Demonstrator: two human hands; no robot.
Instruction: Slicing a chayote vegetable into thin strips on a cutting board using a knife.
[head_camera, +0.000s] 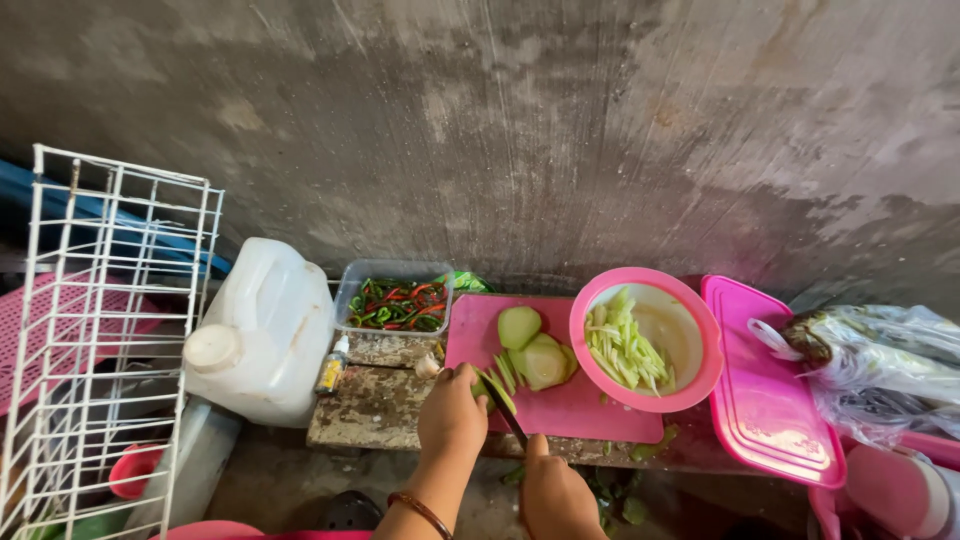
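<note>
Jug (262, 330) of white plastic stands far left, then the tub of chillies (395, 298). Your left hand (452, 410) pins green fruit (497, 388) on the pink cutting board (590, 405), fingers closed over it; your right hand (553, 492) grips the knife (506, 412). Pink bowl (645, 338) of strips sits right.

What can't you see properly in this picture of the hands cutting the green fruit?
- Head view: the piece under the left hand is mostly covered by that hand.
- The knife handle is hidden inside the right hand.
- The small bottle is too small to tell what it holds.
- The plastic bags are cut off by the right edge, contents unclear.
- Things behind the white wire rack are blocked by it.
</note>
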